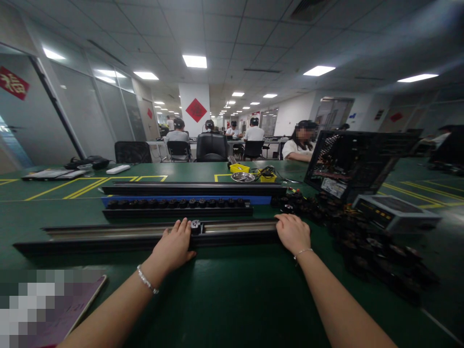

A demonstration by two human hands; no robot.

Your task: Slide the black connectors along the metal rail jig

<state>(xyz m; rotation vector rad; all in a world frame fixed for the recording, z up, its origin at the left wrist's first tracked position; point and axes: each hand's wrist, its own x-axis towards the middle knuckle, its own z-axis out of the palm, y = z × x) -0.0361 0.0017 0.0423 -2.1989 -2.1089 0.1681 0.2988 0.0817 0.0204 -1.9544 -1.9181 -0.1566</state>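
A long black rail (108, 233) with a pale metal strip along its channel lies across the green table in front of me. A small black block (196, 227) with a lighter top sits in the channel near the middle. My left hand (173, 247) grips the rail from above, thumb on the near side, fingertips over the channel just left of the block. At the rail's right end, my right hand (294, 234) has its fingers bent over the edge. Behind lies a second black rail (177, 212) with a row of small black round parts, in front of a blue strip (263, 199).
Another long rail (195, 189) lies farther back. Many black parts (377, 246) are heaped on the right, near a grey power supply box (397, 212) and an open computer case (348, 164). A metal dish (242, 177) and yellow tray (239, 168) stand behind. A person (299, 145) sits across.
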